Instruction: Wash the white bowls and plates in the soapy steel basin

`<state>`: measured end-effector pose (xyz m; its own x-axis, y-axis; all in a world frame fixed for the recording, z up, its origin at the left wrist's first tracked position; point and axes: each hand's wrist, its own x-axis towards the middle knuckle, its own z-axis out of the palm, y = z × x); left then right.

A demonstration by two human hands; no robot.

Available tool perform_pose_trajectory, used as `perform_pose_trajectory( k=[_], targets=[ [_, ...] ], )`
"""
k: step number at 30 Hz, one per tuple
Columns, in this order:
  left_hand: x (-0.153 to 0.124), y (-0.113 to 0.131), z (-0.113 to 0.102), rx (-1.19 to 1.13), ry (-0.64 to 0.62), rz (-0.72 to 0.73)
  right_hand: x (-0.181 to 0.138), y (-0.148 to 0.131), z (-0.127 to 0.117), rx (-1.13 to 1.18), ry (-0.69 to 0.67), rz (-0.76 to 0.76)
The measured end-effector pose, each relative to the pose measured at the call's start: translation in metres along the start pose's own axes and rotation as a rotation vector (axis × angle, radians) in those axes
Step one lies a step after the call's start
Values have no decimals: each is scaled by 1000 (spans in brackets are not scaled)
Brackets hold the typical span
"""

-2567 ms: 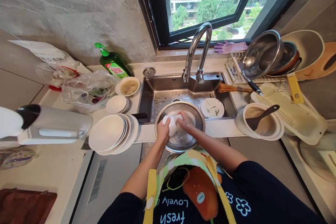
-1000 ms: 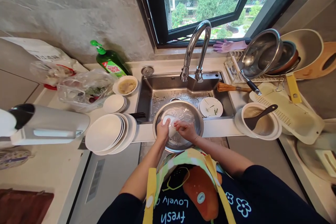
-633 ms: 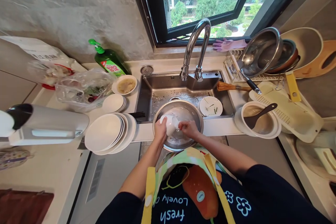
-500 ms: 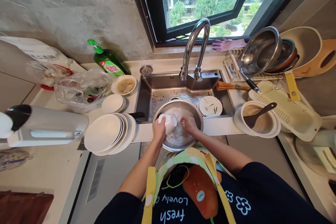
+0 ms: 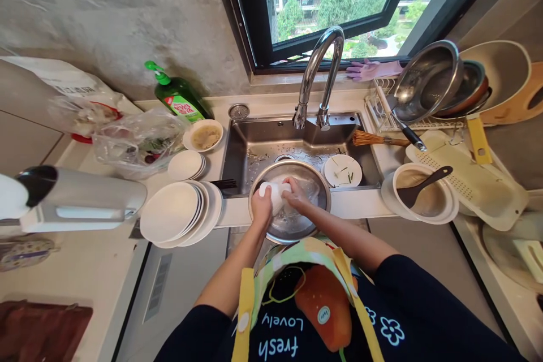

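Observation:
My left hand grips a white cup low over a round stainless steel basin, which rests across the front of the sink. The cup lies on its side, and my left fingers cover part of it. My right hand presses its fingers against the cup's right end, so that end is partly hidden. Water glistens inside the basin, and I cannot see any sponge or cloth in either hand.
Behind the basin stand a steel sink and a chrome faucet. A white dish lies in the sink. White plates are stacked to the left, and a white bowl with a dark spatula stands to the right.
My right hand has moved left and up from the basin's middle onto the cup. The cup stays in my left hand, and the view has shifted slightly.

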<state>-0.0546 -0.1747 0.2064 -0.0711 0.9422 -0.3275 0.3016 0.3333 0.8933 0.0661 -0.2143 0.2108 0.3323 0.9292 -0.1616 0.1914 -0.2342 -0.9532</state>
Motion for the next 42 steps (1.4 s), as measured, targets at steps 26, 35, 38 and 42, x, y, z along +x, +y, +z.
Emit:
perform_pose_trajectory(
  k=[26, 35, 38, 42],
  targets=[
    [-6, -4, -17, -101, -186, 37, 9, 33, -14, -623, -233, -160],
    [-3, -1, -6, -27, -229, 158, -5, -33, -14, -117, -73, -347],
    [-6, 1, -2, -74, -330, 162, -3, -38, -4, -212, -109, -374],
    [-20, 10, 3, -149, -411, 167, 25, -24, -11, -262, -80, -117]
  ],
)
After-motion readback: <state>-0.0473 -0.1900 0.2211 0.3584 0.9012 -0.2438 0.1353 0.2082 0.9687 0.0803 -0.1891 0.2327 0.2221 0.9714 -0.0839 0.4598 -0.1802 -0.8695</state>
